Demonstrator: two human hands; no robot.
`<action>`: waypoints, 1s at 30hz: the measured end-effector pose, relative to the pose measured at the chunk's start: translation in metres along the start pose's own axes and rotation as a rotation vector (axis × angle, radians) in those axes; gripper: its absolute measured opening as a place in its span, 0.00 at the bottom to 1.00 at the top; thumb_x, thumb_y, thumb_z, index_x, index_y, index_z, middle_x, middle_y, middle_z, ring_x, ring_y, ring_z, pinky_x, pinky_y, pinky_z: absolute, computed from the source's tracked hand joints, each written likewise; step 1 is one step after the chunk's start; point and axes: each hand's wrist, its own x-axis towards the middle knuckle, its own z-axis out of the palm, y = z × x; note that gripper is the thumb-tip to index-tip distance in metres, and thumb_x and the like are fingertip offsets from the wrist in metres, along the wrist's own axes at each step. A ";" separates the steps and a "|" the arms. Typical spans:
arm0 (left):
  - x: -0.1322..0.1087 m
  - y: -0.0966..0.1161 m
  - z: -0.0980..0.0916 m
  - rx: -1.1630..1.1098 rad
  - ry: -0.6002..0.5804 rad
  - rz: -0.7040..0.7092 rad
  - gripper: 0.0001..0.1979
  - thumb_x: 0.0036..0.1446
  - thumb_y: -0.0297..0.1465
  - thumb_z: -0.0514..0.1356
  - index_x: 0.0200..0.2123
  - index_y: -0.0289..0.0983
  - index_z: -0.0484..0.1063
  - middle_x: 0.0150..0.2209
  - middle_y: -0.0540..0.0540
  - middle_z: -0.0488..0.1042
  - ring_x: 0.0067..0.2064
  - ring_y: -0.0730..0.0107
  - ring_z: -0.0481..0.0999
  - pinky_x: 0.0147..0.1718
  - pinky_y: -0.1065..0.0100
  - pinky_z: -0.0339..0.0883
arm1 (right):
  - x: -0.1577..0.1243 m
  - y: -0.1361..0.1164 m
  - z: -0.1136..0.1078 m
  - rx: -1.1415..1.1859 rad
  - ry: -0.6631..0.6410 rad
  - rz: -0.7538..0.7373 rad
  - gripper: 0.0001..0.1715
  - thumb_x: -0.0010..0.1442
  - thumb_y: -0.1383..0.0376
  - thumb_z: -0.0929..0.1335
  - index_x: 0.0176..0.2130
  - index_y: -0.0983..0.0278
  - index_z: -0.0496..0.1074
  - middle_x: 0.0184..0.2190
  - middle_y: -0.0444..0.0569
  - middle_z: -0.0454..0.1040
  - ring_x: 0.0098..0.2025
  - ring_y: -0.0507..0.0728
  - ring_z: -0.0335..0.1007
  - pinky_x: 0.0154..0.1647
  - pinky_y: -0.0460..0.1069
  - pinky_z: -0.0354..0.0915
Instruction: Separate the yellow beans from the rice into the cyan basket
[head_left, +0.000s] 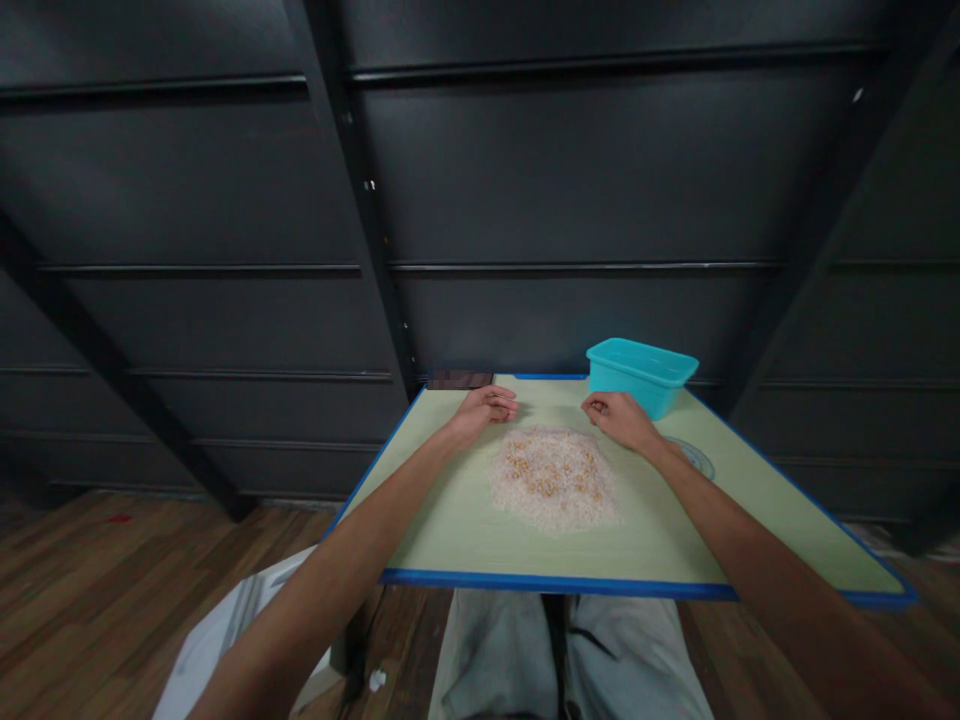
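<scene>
A flat pile of white rice-like grains [555, 510] lies spread on the pale green tabletop [450, 540], with small yellow kernels or pulses [551, 470] scattered over its upper part. My left hand [486, 408] hovers by the pile's far left edge, palm turned inward, fingers loosely stretched, with nothing visible in it. Beyond the far right edge of the pile is my right hand [619, 416]. Its fingers are curled together in a pinch; whatever they may hold is too small to see. Behind this hand stands a turquoise plastic tub [637, 368].
A clear round dish or lid [697, 459] lies right of the right forearm, partly covered by it. Blue edging [555, 579] borders the table. A dark panelled wall [562, 180] rises behind it. A white object [225, 630] stands at lower left on the wooden floor [90, 580].
</scene>
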 end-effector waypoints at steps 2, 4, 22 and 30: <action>0.000 0.000 0.000 0.004 0.000 0.003 0.14 0.48 0.16 0.61 0.38 0.35 0.73 0.31 0.50 0.80 0.34 0.69 0.79 0.43 0.58 0.71 | 0.000 -0.001 0.000 0.001 0.001 -0.001 0.12 0.58 0.66 0.65 0.35 0.62 0.79 0.30 0.49 0.81 0.33 0.56 0.74 0.34 0.45 0.61; -0.001 0.001 0.000 0.008 0.000 0.005 0.13 0.49 0.17 0.61 0.38 0.35 0.73 0.31 0.51 0.80 0.34 0.69 0.78 0.43 0.58 0.71 | 0.000 -0.001 -0.001 0.003 0.002 -0.001 0.12 0.58 0.66 0.65 0.35 0.62 0.79 0.31 0.49 0.81 0.33 0.55 0.74 0.34 0.45 0.62; 0.000 0.000 -0.001 -0.013 -0.023 0.028 0.11 0.50 0.18 0.60 0.37 0.34 0.73 0.32 0.48 0.80 0.33 0.68 0.79 0.44 0.57 0.70 | 0.000 -0.001 -0.001 -0.007 -0.006 -0.024 0.12 0.59 0.66 0.65 0.35 0.62 0.79 0.31 0.48 0.81 0.32 0.55 0.73 0.33 0.45 0.61; 0.001 -0.002 -0.002 -0.013 -0.024 0.031 0.12 0.48 0.19 0.63 0.37 0.34 0.74 0.33 0.46 0.80 0.36 0.68 0.79 0.44 0.58 0.70 | 0.000 0.000 0.000 -0.007 -0.005 -0.025 0.13 0.59 0.65 0.65 0.36 0.62 0.80 0.31 0.50 0.81 0.32 0.56 0.74 0.33 0.46 0.62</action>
